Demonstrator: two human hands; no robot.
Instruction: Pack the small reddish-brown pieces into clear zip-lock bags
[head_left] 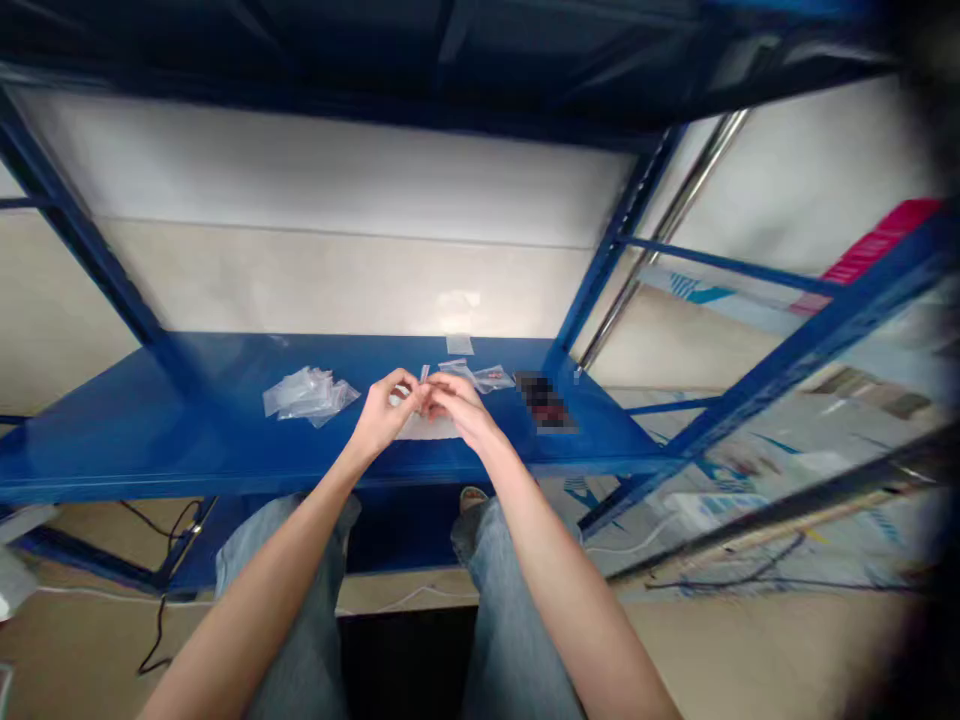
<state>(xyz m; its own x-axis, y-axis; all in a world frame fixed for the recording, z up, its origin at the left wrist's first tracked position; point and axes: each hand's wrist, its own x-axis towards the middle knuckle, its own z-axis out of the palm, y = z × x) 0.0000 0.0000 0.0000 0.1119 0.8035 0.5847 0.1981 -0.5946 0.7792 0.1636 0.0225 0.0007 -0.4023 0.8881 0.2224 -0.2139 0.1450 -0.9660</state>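
Note:
My left hand (386,412) and my right hand (459,402) meet above the blue shelf, fingertips pinched together. Between them a narrow end of a small clear plastic bag (425,373) sticks up; the fingers hide the rest of it. Beneath the hands lies a white sheet (429,428), partly covered by them. To the left of my left hand is a loose pile of clear plastic bags (309,393). Just beyond my right hand lie a few more clear bags (491,378), with small reddish contents in one.
The blue metal shelf (202,420) has uprights at both sides and another shelf (337,70) overhead. A small whitish packet (460,345) lies near the back edge. A dark, pixelated flat object (544,402) lies at right. Wrapped boxes (739,455) stand beyond the right upright.

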